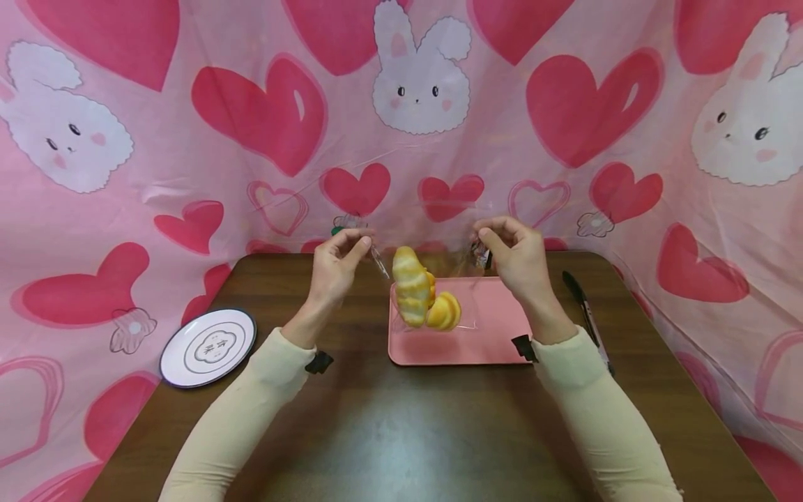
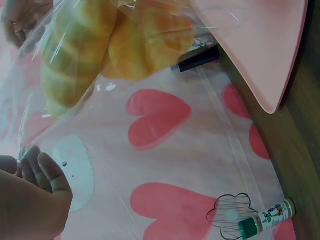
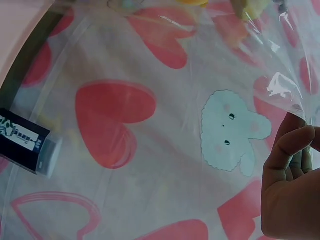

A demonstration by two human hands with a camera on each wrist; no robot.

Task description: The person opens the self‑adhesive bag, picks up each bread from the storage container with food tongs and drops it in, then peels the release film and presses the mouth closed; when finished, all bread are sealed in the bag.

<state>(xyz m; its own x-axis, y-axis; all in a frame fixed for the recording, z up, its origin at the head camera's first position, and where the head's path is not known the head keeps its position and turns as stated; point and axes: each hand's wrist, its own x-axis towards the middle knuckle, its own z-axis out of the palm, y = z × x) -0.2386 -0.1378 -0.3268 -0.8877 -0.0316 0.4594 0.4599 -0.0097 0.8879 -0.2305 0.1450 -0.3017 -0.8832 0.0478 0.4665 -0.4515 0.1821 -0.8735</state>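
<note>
A clear plastic bag [image 2: 30,100] is stretched between my two hands above the table. My left hand [image 1: 334,270] pinches one upper corner between thumb and fingers. The opposite corner is pinched by my right hand [image 1: 519,259]. Inside the bag, toward its left side, stands a long ridged bread roll [image 1: 410,289] beside a rounder yellow bun [image 1: 445,311]; more bread partly shows behind them. Beneath the bag in the head view lies a pink tray [image 1: 464,348]. In the right wrist view my right hand [image 3: 290,180] grips the film at its edge.
A white plate [image 1: 178,355] with a dark rim lies at the table's left. Black-tipped tongs [image 1: 586,314] lie to the right of the tray. At the back edge stand a green-capped bottle [image 2: 270,220] and a black-labelled container [image 3: 22,142]. A heart-patterned cloth [image 1: 401,160] hangs behind.
</note>
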